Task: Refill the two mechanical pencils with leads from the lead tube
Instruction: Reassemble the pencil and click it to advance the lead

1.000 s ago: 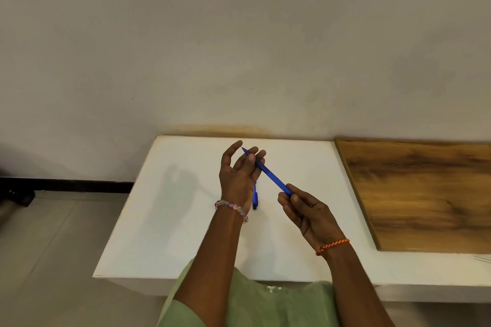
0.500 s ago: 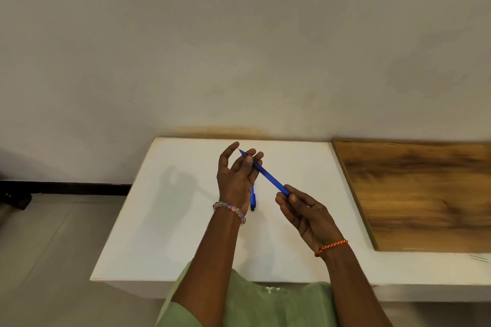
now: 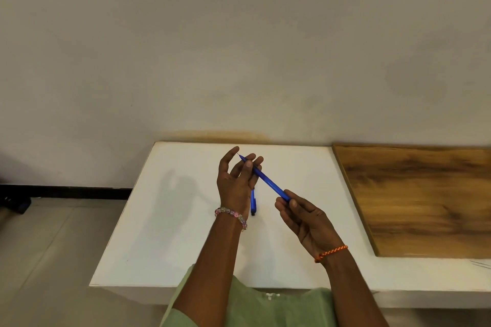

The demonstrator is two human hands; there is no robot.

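Observation:
Both hands hold one blue mechanical pencil [image 3: 268, 180] above the white table [image 3: 170, 220]. It slants from upper left to lower right. My left hand [image 3: 236, 180] pinches its tip end between thumb and fingers; a thin lead pokes out past the tip near my index finger. My right hand [image 3: 305, 218] grips the rear end. A second blue pencil [image 3: 253, 202] lies on the table just behind my left wrist, partly hidden by it. No lead tube shows.
A brown wooden board [image 3: 414, 199] covers the table's right part. The plain wall stands right behind the table. Grey floor tiles lie to the left, with a dark object [image 3: 16, 204] by the skirting.
The pose is nearly the same. Both hands and the pencil stay in place, with only a slight shift of the view.

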